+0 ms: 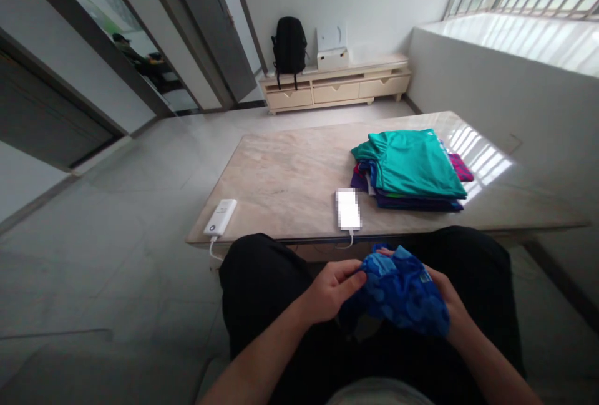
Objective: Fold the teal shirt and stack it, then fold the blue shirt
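Note:
A blue patterned garment (405, 296), bunched up with a small light label on it, hangs above my lap at the near side of the table. My left hand (330, 289) pinches its left edge between thumb and fingers. On the other side, my right hand (447, 292) is wrapped round the garment's right part, with most of its fingers hidden by the fabric. Beyond my hands lies a stack of folded clothes, topped by a green garment (416, 161) with dark blue and purple ones under it.
On the marble-topped table (285, 174) lie a phone (347, 209) with a white cable and a white power bank (220, 217) near the left corner. A low cabinet (337, 90) by the wall bears a black backpack (289, 46) and white boxes (332, 49). Far left, a person sits beyond a doorway.

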Motion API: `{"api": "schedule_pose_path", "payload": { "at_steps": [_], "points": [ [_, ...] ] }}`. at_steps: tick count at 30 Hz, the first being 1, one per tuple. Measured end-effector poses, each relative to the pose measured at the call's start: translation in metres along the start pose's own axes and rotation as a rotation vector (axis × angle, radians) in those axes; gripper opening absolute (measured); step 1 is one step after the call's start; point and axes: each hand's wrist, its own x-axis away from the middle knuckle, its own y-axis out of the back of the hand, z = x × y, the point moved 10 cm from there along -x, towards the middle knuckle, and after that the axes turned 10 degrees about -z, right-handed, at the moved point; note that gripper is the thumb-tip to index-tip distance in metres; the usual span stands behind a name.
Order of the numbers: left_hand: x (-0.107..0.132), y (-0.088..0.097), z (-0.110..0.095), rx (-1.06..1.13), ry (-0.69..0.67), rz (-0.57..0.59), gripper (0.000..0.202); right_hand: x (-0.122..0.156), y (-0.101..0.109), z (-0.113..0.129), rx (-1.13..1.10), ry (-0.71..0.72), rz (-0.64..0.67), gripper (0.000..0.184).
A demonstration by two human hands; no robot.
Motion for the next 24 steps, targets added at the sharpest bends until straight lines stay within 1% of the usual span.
{"api": "schedule_pose_path", "payload": {
  "at_steps": [2, 3, 6, 8, 10, 12, 14, 17, 18, 20, 22, 24],
  "points": [
    [-0.002, -0.002, 0.0, -0.013, -0.015, -0.002, 0.05, -0.005, -0.009, 0.018, -0.018, -0.018, -0.025, 0.037],
    [-0.003, -0.001, 0.001, -0.011, -0.021, -0.011, 0.049, -0.007, -0.01, 0.024, -0.05, -0.035, -0.063, 0.033],
    [-0.008, 0.004, 0.008, 0.007, -0.004, -0.034, 0.047, -0.01, -0.003, 0.035, -0.157, -0.05, -0.216, 0.037],
    [-0.009, 0.007, 0.012, -0.031, 0.006, -0.041, 0.047, -0.008, -0.001, 0.04, -0.171, -0.022, -0.246, 0.043],
    [-0.009, 0.009, 0.012, -0.097, -0.014, -0.045, 0.048, -0.005, -0.003, 0.044, -0.148, 0.013, -0.215, 0.045],
    [-0.006, 0.008, 0.006, -0.154, -0.065, -0.042, 0.048, -0.001, -0.004, 0.042, -0.138, 0.006, -0.191, 0.044],
    [-0.004, 0.006, 0.0, -0.219, -0.114, -0.047, 0.046, 0.001, -0.004, 0.033, -0.161, -0.062, -0.187, 0.044],
    [-0.004, 0.007, -0.004, -0.324, -0.147, -0.099, 0.041, 0.004, -0.008, 0.018, -0.231, -0.179, -0.154, 0.043],
    [-0.005, 0.008, -0.005, -0.348, -0.153, -0.119, 0.04, 0.005, -0.011, 0.015, -0.25, -0.202, -0.132, 0.047],
    [-0.006, 0.007, -0.007, -0.385, -0.173, -0.144, 0.039, 0.007, -0.017, 0.013, -0.26, -0.215, -0.084, 0.061],
    [-0.007, 0.006, -0.009, -0.428, -0.19, -0.155, 0.04, 0.008, -0.021, 0.014, -0.169, -0.182, -0.057, 0.068],
    [-0.007, 0.005, -0.01, -0.478, -0.197, -0.163, 0.041, 0.007, -0.02, 0.021, 0.01, -0.096, -0.072, 0.066]
  ]
}}
